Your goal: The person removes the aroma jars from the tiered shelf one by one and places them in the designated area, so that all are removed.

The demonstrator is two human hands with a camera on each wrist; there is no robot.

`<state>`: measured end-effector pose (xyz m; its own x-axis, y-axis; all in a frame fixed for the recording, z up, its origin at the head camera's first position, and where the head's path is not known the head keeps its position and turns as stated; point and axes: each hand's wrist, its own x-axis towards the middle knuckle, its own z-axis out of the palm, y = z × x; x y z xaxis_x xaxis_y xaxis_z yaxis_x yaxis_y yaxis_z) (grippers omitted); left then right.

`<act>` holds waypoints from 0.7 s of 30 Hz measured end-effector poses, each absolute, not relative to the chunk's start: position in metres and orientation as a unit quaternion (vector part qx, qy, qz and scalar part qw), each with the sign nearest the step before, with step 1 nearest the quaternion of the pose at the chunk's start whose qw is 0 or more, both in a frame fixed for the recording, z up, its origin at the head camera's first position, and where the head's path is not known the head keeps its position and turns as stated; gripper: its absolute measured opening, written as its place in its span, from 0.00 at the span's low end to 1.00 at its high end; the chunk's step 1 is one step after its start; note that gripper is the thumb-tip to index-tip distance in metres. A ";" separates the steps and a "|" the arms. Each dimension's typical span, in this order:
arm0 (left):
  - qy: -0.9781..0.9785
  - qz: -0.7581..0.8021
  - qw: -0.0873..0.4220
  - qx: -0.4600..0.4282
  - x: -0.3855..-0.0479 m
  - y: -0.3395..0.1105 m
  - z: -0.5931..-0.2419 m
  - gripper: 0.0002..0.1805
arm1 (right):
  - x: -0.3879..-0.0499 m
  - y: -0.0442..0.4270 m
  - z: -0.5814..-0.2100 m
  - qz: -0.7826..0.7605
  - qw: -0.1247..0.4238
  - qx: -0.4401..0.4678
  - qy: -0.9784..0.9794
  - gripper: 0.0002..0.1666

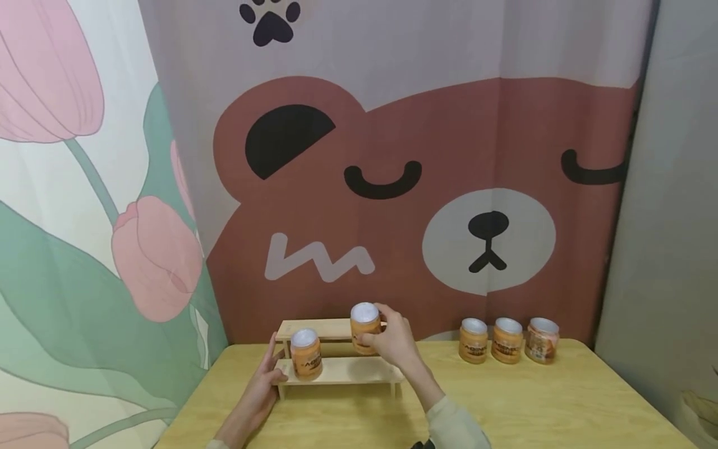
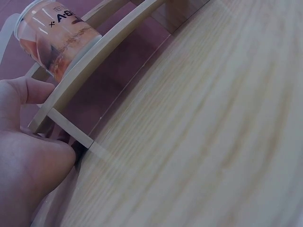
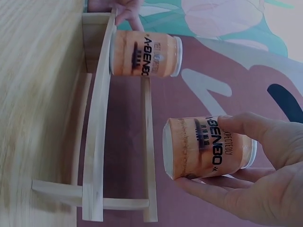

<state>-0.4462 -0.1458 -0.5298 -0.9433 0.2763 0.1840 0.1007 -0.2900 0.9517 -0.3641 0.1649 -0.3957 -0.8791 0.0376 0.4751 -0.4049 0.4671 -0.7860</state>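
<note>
A two-tier wooden rack [image 1: 359, 372] stands on the table. My left hand [image 1: 263, 386] holds its left end, with the thumb [image 2: 40, 90] beside the lower shelf. On that shelf's left part sits an orange-labelled jar [image 1: 306, 358] with a whitish top, upright. My right hand [image 1: 397, 340] grips a second such jar [image 3: 203, 146] between thumb and fingers. This jar is in the air over the right part of the rack, its base apart from the shelves in the right wrist view. Some fingers of the left hand are hidden behind the rack.
Three more jars stand in a row at the table's back right: one on the left [image 1: 473, 343], a middle jar [image 1: 507, 343] and a right one [image 1: 542, 343]. A curtain with a bear print [image 1: 449, 137] hangs behind the wooden table [image 1: 505, 405].
</note>
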 end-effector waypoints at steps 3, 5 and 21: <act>0.595 0.786 0.054 0.159 -0.445 -0.146 -0.532 0.59 | -0.364 0.170 -0.396 0.511 0.222 0.108 -0.823 0.43; 0.598 0.784 0.052 0.160 -0.446 -0.146 -0.532 0.59 | -0.365 0.175 -0.395 0.510 0.229 0.107 -0.822 0.43; 0.584 0.792 0.060 0.167 -0.445 -0.146 -0.532 0.58 | -0.369 0.212 -0.393 0.498 0.254 0.063 -0.827 0.42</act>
